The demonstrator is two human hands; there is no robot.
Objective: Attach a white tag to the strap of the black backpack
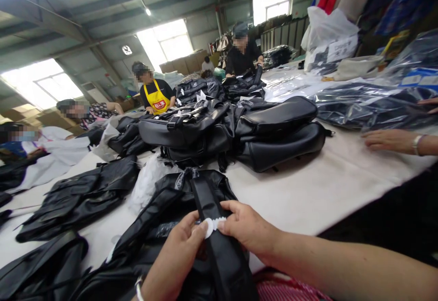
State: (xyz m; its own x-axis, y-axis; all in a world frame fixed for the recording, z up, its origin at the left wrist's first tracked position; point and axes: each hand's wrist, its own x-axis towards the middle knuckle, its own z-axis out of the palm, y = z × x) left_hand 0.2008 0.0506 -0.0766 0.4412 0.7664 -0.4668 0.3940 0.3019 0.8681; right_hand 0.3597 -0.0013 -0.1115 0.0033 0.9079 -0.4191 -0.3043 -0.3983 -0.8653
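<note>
A black backpack [157, 241] lies in front of me, one shoulder strap [205, 196] running up its middle. Across this strap sits a small white strip [214, 224] with a round end and a notched edge. My left hand [185, 251] pinches the round end between thumb and fingers, at the strap's left edge. On the other side, my right hand [248, 228] is closed too, its thumb pressing the notched end and its fingers curled over the strap. What lies under the strap is hidden by my fingers.
Piled black backpacks [280, 132] stand beyond mine. White wrapping [150, 182] and another black bag [82, 196] lie to the left. At the right, a co-worker's hand [390, 141] rests near plastic-wrapped bags [369, 105]. Several people work around the white table [294, 191].
</note>
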